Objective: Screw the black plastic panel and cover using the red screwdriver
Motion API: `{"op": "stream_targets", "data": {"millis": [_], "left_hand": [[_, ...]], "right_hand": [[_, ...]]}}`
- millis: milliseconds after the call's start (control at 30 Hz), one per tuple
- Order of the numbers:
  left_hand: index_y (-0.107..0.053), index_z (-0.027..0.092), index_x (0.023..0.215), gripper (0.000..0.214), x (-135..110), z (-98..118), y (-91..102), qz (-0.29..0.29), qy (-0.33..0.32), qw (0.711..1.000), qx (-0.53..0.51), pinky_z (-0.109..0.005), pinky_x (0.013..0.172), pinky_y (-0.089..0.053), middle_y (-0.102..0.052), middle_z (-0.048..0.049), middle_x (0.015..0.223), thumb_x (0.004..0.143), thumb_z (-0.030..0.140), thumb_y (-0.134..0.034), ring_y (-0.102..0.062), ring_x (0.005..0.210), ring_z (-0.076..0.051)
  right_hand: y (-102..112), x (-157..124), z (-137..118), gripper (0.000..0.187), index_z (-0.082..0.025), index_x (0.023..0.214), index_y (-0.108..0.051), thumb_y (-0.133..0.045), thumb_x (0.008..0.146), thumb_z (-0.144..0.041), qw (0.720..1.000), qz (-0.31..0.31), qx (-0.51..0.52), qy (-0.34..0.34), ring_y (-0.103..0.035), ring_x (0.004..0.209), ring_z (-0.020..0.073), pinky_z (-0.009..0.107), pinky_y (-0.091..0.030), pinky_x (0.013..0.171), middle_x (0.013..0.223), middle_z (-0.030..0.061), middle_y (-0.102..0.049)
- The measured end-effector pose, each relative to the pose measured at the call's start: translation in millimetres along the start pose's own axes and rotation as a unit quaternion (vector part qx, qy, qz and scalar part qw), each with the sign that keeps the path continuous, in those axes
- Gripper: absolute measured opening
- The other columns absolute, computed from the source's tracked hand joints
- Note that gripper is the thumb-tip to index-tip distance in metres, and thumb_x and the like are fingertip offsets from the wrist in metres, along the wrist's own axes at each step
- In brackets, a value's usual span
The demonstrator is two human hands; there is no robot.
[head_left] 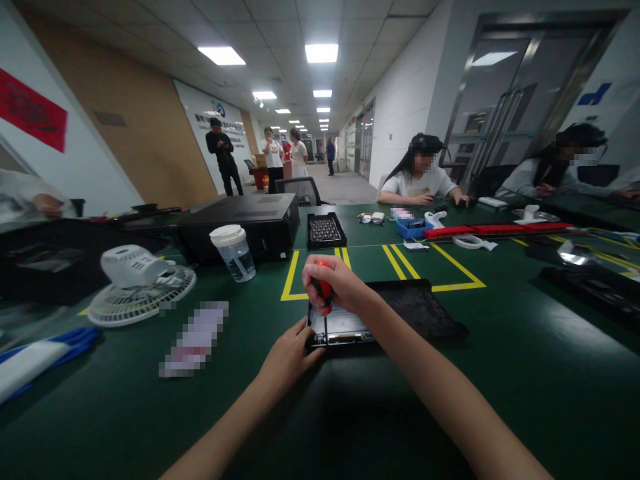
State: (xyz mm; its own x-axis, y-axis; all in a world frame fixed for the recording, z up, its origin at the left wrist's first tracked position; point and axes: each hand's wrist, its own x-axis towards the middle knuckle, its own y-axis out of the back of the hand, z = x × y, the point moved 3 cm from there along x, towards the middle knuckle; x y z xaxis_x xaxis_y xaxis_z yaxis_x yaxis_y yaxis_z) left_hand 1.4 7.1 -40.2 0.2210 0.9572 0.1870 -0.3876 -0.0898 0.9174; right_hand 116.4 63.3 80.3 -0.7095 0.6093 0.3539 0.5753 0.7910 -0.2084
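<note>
A flat black casing [425, 310] lies on the green table in front of me, with a silvery metal plate [350, 325] inside its left part. My right hand [334, 283] is wrapped round the red handle of a screwdriver [325, 292]. The screwdriver stands nearly upright, its shaft reaching down to the casing's front left corner. At that same corner my left hand [296, 350] grips the casing's edge between thumb and fingers. The screwdriver's very tip is too small to make out.
Behind the casing are yellow tape lines [400, 262] and a black tray [327, 231] of small round parts. To the left stand a lidded cup [234, 253], a white fan [137, 283] and a large black box [245, 223]. People [420, 177] sit across the table.
</note>
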Motion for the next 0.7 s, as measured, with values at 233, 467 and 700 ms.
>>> {"op": "stream_targets", "data": {"millis": [233, 467, 700], "left_hand": [[-0.061, 0.018, 0.098, 0.028, 0.1, -2.5, -2.6, -0.002, -0.001, 1.0, 0.014, -0.038, 0.095, -0.043, -0.049, -0.0133, 0.13, 0.078, 0.037, -0.057, -0.053, 0.113, -0.027], [-0.061, 0.019, 0.098, 0.027, 0.8, -2.4, -2.9, 0.004, 0.008, 1.0, -0.009, -0.04, 0.094, -0.043, -0.05, -0.013, 0.13, 0.076, 0.035, -0.059, -0.053, 0.112, -0.028], [-0.061, 0.017, 0.097, 0.027, 0.4, -0.8, -1.5, 0.003, -0.003, 1.0, 0.005, -0.038, 0.094, -0.044, -0.049, -0.0141, 0.13, 0.077, 0.035, -0.058, -0.053, 0.112, -0.028]], "right_hand": [[0.7, 1.8, 0.1, 0.027, -0.016, 0.069, -0.05, -0.048, 0.081, -0.04, 1.0, -0.011, 0.018, 0.015, -0.042, 0.037, 0.0061, 0.017, -0.035, 0.034, 0.051, -0.0055, -0.046], [2.0, 1.7, -0.8, 0.032, -0.015, 0.075, -0.05, -0.031, 0.082, -0.041, 0.998, -0.024, 0.063, -0.014, -0.043, 0.04, 0.0095, 0.021, -0.035, 0.04, 0.053, -0.0023, -0.047], [4.6, 1.7, -1.4, 0.029, -0.016, 0.077, -0.048, -0.031, 0.083, -0.038, 0.997, -0.037, 0.062, -0.01, -0.046, 0.045, 0.01, 0.023, -0.038, 0.047, 0.059, -0.0008, -0.05]]}}
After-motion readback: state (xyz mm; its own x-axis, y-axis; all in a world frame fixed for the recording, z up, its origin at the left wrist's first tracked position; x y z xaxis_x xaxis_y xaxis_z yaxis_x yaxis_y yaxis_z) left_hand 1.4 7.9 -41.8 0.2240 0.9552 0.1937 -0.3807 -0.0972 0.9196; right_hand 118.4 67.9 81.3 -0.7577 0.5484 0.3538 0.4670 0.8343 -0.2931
